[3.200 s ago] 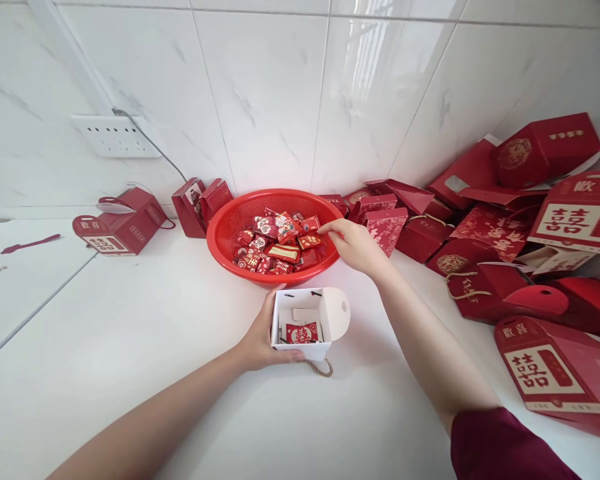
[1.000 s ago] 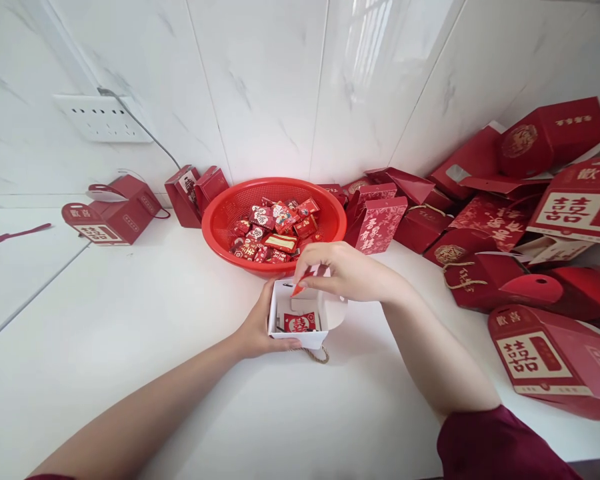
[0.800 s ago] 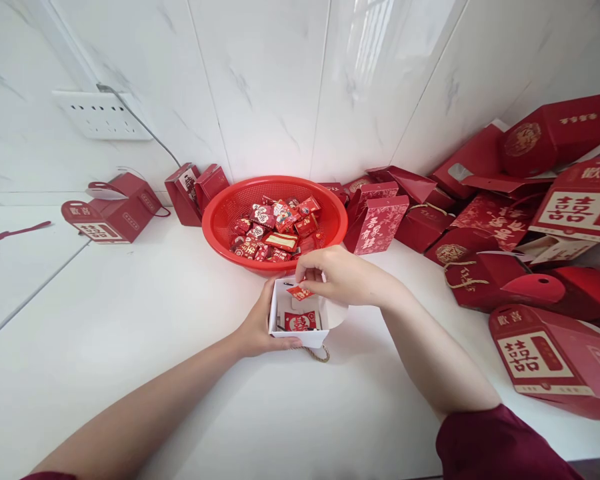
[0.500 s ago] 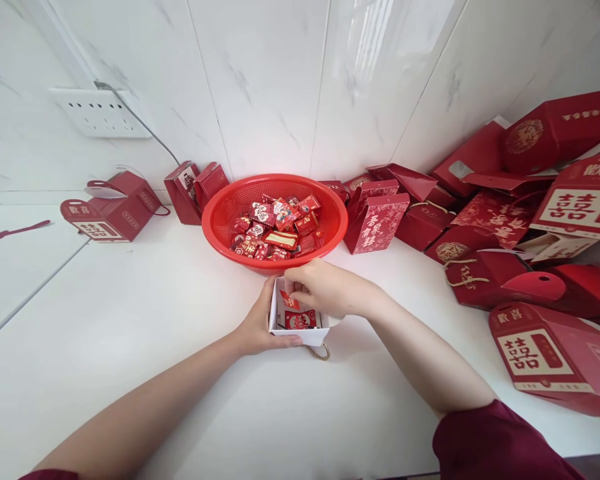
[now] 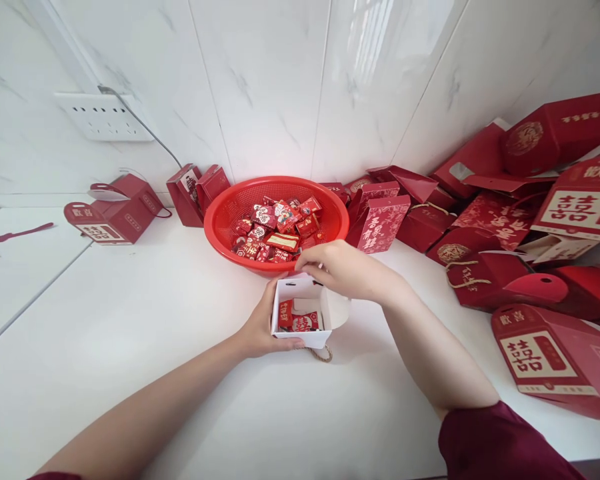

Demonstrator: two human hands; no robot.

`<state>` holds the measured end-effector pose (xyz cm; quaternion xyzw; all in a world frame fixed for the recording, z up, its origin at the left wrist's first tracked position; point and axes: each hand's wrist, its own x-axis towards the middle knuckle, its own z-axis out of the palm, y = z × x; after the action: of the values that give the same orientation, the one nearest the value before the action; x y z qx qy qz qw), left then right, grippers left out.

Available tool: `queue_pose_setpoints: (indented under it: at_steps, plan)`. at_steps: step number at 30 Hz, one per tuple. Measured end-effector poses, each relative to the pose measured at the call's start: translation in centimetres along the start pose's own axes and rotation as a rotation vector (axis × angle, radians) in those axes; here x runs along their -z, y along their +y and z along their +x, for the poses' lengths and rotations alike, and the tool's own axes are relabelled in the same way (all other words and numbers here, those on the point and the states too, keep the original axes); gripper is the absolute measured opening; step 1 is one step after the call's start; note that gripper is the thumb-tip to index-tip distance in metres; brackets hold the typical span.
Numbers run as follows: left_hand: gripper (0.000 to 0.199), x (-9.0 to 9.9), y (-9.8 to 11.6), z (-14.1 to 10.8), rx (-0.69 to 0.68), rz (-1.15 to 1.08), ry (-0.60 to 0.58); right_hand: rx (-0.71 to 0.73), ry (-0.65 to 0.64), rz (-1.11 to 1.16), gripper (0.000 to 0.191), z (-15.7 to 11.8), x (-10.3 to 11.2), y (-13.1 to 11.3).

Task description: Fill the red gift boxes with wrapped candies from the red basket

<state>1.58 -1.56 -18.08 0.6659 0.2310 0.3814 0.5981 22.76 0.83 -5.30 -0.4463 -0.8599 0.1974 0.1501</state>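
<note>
My left hand (image 5: 263, 327) is wrapped round the left side of a small gift box (image 5: 303, 339), which is white inside, stands with its top open and has a twisted rope handle (image 5: 323, 355) at its near side. Inside lie red-wrapped sweets (image 5: 300, 320). Over the far rim of the box hovers my right hand (image 5: 337, 267), fingers bent and a little apart, with nothing visible in them. Just beyond it a red plastic basket (image 5: 220, 243) holds several wrapped sweets (image 5: 283, 223).
Red gift boxes (image 5: 540, 353) are heaped along the right, and more boxes (image 5: 385, 223) stand beside the basket. To the left are another handled box (image 5: 123, 210) and a thin red strip (image 5: 23, 232). A power socket (image 5: 103, 117) with a cable is on the tiled wall.
My right hand has let go of a red-wrapped sweet, which now lies in the box. The hand has risen out of the box toward the basket. My left hand keeps its hold.
</note>
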Motion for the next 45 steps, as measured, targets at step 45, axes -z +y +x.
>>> queue_pose_setpoints:
  at_steps: [45]
  plan:
    - [0.112, 0.2, -0.2, -0.4, -0.016, 0.006, -0.017, -0.225, -0.444, -0.429, 0.071, 13.5, -4.2, 4.4]
